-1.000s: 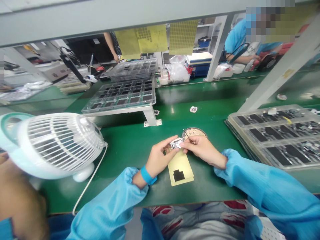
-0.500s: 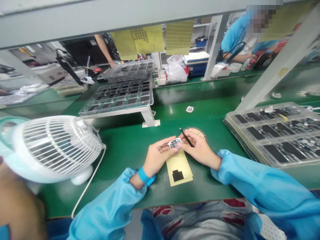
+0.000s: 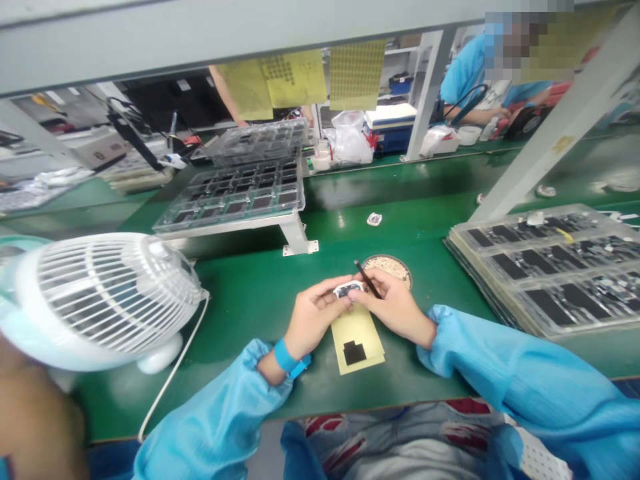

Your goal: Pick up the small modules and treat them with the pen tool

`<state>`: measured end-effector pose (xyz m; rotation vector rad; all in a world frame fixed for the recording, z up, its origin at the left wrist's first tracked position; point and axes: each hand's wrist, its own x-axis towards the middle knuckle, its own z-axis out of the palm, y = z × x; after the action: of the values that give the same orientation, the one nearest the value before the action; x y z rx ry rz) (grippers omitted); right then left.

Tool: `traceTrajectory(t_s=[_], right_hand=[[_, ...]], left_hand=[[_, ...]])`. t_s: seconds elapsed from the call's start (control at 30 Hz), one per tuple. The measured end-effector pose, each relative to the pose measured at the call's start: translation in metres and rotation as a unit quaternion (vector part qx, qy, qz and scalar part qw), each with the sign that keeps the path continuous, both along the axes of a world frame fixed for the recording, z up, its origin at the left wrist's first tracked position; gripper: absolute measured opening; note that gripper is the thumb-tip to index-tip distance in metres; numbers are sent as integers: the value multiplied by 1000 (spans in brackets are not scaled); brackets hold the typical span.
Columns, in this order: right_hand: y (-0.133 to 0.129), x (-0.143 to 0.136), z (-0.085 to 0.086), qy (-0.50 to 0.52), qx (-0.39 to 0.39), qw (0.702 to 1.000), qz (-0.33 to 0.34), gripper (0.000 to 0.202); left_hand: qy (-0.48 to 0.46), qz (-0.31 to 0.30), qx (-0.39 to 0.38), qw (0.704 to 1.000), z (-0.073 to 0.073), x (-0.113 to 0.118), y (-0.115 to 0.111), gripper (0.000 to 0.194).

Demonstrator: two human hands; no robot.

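Left hand (image 3: 310, 315): pinched the part (image 3: 344, 291)!
Right hand (image 3: 395, 303): slid farther over it, pinching too, stick (image 3: 367, 279) gripped.
Hold: looked steadier.

White fan (image 3: 113, 293), hanging yellow sheets (image 3: 296, 77), plastic bag (image 3: 349, 141)

We can slide fingers over the green table (image 3: 245, 293) between our left hand (image 3: 311, 317) and the white fan (image 3: 113, 293), which blocks the far left. On our right, the stack of trays (image 3: 545, 270) and the slanted post (image 3: 543, 130) get in our way.
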<state>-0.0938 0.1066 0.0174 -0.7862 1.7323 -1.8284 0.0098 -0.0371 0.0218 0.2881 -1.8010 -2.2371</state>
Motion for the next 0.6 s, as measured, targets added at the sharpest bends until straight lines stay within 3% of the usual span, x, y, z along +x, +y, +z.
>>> traceTrajectory(t_s=[0.1, 0.3, 0.6], right_hand=[[-2, -1, 1, -12, 21, 1000, 10, 36], [-6, 0, 2, 17, 47, 999, -4, 38], [-12, 9, -6, 15, 36, 999, -32, 43]], left_hand=[[20, 12, -32, 999, -2, 0, 4, 36], [-28, 40, -137, 989, -9, 2, 7, 33], [-30, 80, -83, 993, 2, 4, 16, 29]])
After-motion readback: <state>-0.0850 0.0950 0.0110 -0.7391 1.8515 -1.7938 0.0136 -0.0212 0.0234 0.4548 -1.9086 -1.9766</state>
